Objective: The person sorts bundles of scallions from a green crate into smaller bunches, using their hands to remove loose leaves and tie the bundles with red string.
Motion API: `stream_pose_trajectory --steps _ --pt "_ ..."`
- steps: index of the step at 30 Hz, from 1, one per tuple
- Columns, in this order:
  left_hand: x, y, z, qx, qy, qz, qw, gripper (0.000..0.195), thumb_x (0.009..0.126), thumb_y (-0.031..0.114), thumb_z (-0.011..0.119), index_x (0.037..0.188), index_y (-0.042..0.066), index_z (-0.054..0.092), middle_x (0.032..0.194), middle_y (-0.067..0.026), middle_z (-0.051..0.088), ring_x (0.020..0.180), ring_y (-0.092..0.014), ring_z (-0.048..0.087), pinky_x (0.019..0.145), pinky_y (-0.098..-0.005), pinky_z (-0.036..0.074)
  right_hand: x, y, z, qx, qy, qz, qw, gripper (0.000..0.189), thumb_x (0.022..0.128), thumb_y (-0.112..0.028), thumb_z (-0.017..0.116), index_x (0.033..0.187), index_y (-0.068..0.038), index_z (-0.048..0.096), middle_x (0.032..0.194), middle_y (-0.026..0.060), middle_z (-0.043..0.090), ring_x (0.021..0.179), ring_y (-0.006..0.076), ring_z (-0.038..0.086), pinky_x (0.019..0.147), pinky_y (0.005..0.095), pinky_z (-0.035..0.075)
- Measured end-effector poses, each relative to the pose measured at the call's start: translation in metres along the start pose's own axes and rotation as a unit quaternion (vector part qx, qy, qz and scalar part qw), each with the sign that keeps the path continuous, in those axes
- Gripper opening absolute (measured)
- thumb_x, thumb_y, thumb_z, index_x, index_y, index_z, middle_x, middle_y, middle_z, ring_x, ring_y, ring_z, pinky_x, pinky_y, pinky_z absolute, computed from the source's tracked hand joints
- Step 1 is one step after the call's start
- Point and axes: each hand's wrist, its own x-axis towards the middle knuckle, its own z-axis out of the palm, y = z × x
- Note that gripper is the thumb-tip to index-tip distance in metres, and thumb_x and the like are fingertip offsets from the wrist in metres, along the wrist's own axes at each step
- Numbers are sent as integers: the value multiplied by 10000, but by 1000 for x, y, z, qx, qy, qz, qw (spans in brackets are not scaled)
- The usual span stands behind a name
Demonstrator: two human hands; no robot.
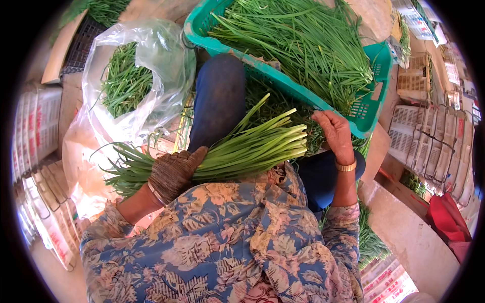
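Observation:
My left hand (177,171), in a dark worn knit glove, is closed around a thick bunch of green garlic chives (246,151) across my lap. Their pale cut ends point right and their leafy tips spread out at the left. To the right of the cut ends is my right hand (335,132), bare, raised by the rim of a green plastic crate (288,81). Its fingers are bent, and whether something thin is pinched between thumb and forefinger cannot be told. Inside the crate lies a large heap of loose chives (295,45).
An open clear plastic bag (166,68) at the left holds short green trimmings (127,81). Loose dark leaves (265,98) lie beneath the crate's near edge. Stacked pale plastic crates (424,144) stand at the right, more (38,128) at the left. A red bag (449,217) lies lower right.

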Motion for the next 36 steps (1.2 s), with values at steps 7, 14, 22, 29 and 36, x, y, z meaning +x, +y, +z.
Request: stream_pose_trajectory --steps 7,14,22,29,36 --pt "3 -7 -6 101 20 39 994 547 694 68 557 1226 36 433 740 -106 538 656 -261 554 547 -367 428 12 -52 24 3 -327 -44 944 166 783 -173 609 773 -7 612 671 66 599 612 152 557 599 261 438" --pt "5 -16 2 95 38 41 994 548 682 21 544 1220 39 438 755 -107 544 683 -252 564 560 -353 441 0 -33 36 235 -239 77 939 97 770 -83 611 802 3 578 727 53 582 673 113 557 634 242 447" --pt "7 -21 5 87 43 37 995 520 699 47 551 1208 43 447 765 -108 553 691 -256 571 562 -356 444 0 13 1 474 -138 53 868 133 771 -4 586 902 -22 602 847 33 601 755 81 551 668 207 440" --pt "13 -24 4 97 32 51 993 514 709 66 551 1213 62 448 752 -107 556 677 -258 575 553 -366 446 -1 -37 7 23 -132 -40 990 220 779 -119 627 972 -15 609 842 51 624 735 115 571 646 227 449" --pt "14 -19 -2 102 24 43 994 547 717 61 543 1248 59 412 753 -109 557 667 -259 574 548 -365 447 15 -52 35 -8 -371 16 928 242 768 -178 638 929 0 606 777 91 612 653 141 554 617 262 447"
